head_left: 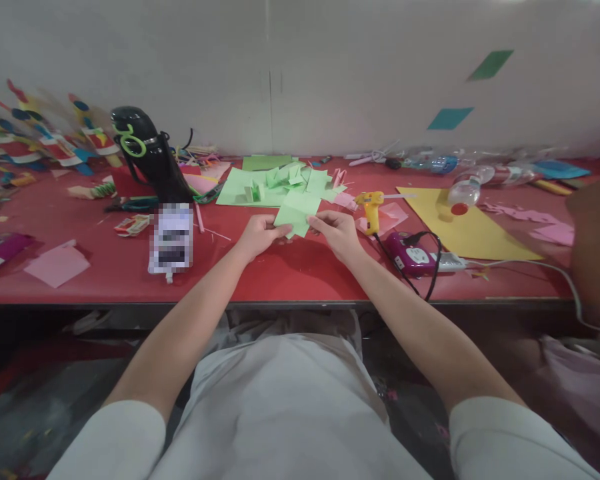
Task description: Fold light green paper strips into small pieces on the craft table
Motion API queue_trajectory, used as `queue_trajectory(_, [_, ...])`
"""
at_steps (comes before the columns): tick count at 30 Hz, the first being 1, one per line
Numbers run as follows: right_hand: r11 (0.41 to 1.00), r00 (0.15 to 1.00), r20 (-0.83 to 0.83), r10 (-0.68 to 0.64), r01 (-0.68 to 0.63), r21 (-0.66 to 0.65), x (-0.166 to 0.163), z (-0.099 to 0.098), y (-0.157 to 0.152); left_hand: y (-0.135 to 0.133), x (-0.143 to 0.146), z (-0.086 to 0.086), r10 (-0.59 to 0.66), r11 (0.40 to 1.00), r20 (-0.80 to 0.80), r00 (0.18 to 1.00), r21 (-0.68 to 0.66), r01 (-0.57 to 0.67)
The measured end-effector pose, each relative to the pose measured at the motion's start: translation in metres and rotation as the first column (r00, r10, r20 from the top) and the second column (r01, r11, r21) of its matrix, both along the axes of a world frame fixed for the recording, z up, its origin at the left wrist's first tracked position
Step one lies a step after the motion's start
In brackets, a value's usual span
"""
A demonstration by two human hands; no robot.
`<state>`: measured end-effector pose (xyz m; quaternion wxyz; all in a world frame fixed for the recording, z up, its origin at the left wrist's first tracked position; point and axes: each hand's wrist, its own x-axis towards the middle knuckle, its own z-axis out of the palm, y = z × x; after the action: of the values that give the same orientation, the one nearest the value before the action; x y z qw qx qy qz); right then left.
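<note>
A light green paper square [298, 212] is held up over the red table, slightly tilted, with creases across it. My left hand [261, 235] pinches its lower left edge between thumb and fingers. On the other side, my right hand [336, 230] grips the right edge the same way. Just behind lie more green paper sheets [235, 188], with several small folded green pieces [295, 175] on top. A yellow glue gun [372, 212] stands to the right of my right hand, a glue stick sticking out of its back.
A purple power strip [414, 255] with cables sits at right, near yellow paper [480, 227] and plastic bottles [465, 193]. Leftward are a phone [171, 239], a black bottle [147, 153], pink paper [57, 263] and paper crafts [60, 148]. A person's arm [597, 247] shows at far right.
</note>
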<state>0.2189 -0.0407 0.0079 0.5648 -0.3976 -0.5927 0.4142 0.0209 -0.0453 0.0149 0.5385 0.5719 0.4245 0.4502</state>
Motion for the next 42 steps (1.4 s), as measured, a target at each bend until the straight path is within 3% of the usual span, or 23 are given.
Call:
queue_trajectory(7, [1.000, 1.000, -0.005, 0.008, -0.008, -0.029, 0.001, -0.002, 0.002, 0.003, 0.000, -0.002, 0.028, 0.997, -0.001, 1.000, 0.073, -0.028])
queue_trajectory(13, [0.975, 0.983, -0.064, 0.169, -0.177, -0.134, -0.001, -0.003, 0.003, 0.005, 0.001, -0.003, 0.069, 0.990, 0.052, 0.996, 0.118, -0.075])
queue_trajectory(18, [0.962, 0.974, -0.160, 0.161, -0.191, -0.196, -0.002, -0.002, 0.003, 0.004, 0.001, -0.002, -0.051, 0.995, 0.003, 0.999, 0.091, 0.051])
queue_trajectory(21, [0.978, 0.979, -0.185, 0.092, -0.124, -0.167, 0.001, -0.005, 0.006, 0.003, 0.002, -0.003, -0.078, 0.995, -0.023, 0.997, 0.058, 0.079])
queue_trajectory(26, [0.995, 0.998, -0.053, 0.018, -0.023, -0.102, 0.004, -0.014, 0.013, 0.002, 0.001, -0.008, -0.083, 0.995, 0.026, 0.996, 0.057, 0.081])
queue_trajectory(31, [1.000, 0.998, 0.058, -0.027, 0.027, -0.005, 0.002, -0.016, 0.012, 0.002, 0.000, -0.009, -0.107, 0.977, -0.029, 0.994, 0.182, 0.110])
queue_trajectory(36, [0.998, 0.991, 0.131, -0.023, 0.015, 0.063, 0.001, -0.014, 0.008, 0.003, 0.001, -0.008, -0.033, 0.975, -0.051, 0.998, 0.219, 0.043])
queue_trajectory(42, [0.996, 0.998, 0.055, 0.015, -0.020, 0.088, 0.003, -0.010, 0.010, 0.008, -0.002, -0.009, 0.144, 0.974, -0.106, 0.984, 0.193, -0.122])
